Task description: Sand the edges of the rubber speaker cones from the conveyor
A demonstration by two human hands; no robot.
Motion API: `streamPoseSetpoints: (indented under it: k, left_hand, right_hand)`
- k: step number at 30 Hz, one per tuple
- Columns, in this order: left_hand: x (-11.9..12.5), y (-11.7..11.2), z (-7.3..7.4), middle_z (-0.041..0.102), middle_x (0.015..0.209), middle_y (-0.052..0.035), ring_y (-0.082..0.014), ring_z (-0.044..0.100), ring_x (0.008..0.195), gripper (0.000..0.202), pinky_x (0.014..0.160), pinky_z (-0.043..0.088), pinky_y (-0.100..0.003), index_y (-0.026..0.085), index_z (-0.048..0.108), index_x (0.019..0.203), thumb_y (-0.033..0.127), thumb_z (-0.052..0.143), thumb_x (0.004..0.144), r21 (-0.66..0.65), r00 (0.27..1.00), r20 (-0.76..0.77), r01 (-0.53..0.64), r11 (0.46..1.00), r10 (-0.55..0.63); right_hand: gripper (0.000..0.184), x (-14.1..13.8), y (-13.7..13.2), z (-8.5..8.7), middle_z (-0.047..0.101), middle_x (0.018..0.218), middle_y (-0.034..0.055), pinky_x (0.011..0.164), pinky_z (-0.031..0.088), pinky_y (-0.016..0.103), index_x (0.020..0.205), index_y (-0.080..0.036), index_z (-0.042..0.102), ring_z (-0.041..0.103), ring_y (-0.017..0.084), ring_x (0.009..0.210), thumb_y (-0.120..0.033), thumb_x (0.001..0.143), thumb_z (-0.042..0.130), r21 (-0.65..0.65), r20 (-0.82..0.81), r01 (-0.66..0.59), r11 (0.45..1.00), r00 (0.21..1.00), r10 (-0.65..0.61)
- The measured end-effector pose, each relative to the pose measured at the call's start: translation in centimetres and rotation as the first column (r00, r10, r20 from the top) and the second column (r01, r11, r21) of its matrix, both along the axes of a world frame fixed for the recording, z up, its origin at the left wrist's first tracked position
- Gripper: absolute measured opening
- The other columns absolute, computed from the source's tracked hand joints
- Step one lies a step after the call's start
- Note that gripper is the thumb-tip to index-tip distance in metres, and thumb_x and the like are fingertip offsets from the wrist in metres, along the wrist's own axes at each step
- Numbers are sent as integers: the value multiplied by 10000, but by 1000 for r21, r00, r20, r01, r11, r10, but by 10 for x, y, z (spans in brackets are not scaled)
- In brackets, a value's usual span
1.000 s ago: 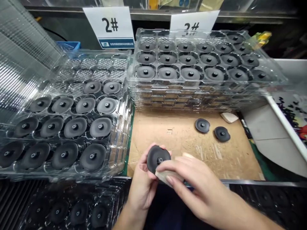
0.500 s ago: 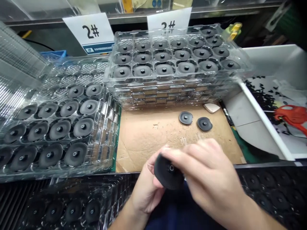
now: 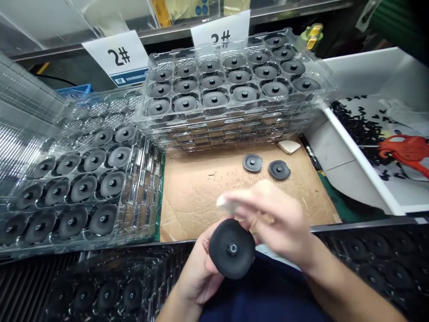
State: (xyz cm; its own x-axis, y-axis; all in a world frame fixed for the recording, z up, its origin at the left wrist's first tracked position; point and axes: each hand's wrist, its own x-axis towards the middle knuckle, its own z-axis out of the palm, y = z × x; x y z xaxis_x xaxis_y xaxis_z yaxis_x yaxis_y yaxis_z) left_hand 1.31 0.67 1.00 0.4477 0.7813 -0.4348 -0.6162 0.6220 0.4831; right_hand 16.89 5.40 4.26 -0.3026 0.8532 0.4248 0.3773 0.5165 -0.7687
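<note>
My left hand point(image 3: 201, 268) grips a round black rubber disc point(image 3: 239, 257) by its edge, with the small raised hub facing up at me. Just above and to the right of it is my right hand point(image 3: 279, 219), smeared by motion. A whitish patch shows at its fingertips, and I cannot make out whether that is a held thing or a finger covering. Two similar discs lie on the cardboard sheet point(image 3: 187, 192) beyond my hands: a left one point(image 3: 252, 163) and a right one point(image 3: 279, 170).
Stacked clear plastic trays point(image 3: 214, 120) full of discs stand at the back. Another tray stack point(image 3: 132, 197) is on the left. A white bin point(image 3: 365, 165) at right holds small black pieces and a red-handled tool point(image 3: 402, 150). A pale wedge point(image 3: 288, 146) lies on the cardboard. Dark trays point(image 3: 100, 273) flank me.
My right hand has come off the disc's face and lifted up. The disc now shows more fully in my left hand. The camera view has shifted slightly.
</note>
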Motion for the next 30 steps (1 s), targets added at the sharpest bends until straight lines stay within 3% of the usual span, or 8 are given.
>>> streamPoseSetpoints:
  k: [2,5,8,12,17,24,27,30]
  left_hand:
    - [-2,-2,2,706,1116,-17,-223,670,983,592,802,547,-278,276,653,1105,393,819,548,12,995,103,-9,1000,8]
    - [-5,-2,1,688,1171,-24,-241,649,1046,537,829,550,-289,268,639,1130,330,794,619,27,981,196,-13,1000,7]
    - [-7,0,-3,687,1176,-38,-244,651,1043,541,830,558,-292,250,634,1140,316,792,626,17,976,217,-17,1000,13]
    - [-10,2,-5,674,1198,-52,-253,638,1067,550,836,561,-290,235,619,1162,308,783,642,5,975,222,-16,1000,14]
    - [-12,3,-5,648,1239,-61,-267,613,1106,547,843,561,-295,230,610,1173,312,772,657,17,971,239,-20,1000,16]
    - [-13,2,-5,675,1197,-48,-243,641,1063,511,818,564,-280,251,622,1143,251,779,657,-18,977,212,-20,1000,23]
    - [-11,2,-3,675,1191,-52,-245,643,1056,546,821,555,-285,253,624,1136,286,802,621,-26,982,187,-18,999,22]
    - [-8,2,-3,685,1139,-67,-263,651,1018,625,804,547,-302,235,631,1126,374,830,550,-27,998,63,-15,1000,16]
  right_hand:
    - [210,13,6,-21,701,1007,35,749,462,296,1029,-208,658,622,172,896,-257,883,514,-287,-50,199,937,974,-222]
    - [256,27,4,-55,706,1040,47,801,495,345,1001,-212,680,638,222,957,-342,830,541,-568,-14,216,794,962,-271]
    - [290,28,-8,-82,719,1008,70,780,516,381,985,-193,693,658,247,920,-356,806,532,-645,21,179,743,976,-217]
    - [315,23,-19,-98,714,1029,83,780,521,387,1013,-184,683,661,248,920,-345,807,507,-690,51,176,702,979,-196]
    - [317,13,-22,-99,702,1066,74,805,513,363,1028,-189,675,647,231,955,-330,812,492,-697,57,155,700,985,-161]
    - [282,16,-19,-102,718,960,54,661,507,321,1009,-193,661,645,190,724,-323,823,493,-655,80,190,731,980,-183]
    - [251,21,-16,-79,697,1021,51,700,490,309,1016,-205,638,639,197,839,-328,859,487,-609,64,245,754,963,-261]
    - [228,14,-15,-36,682,1036,13,709,441,285,1098,-260,606,606,166,878,-246,894,505,-336,14,238,911,969,-248]
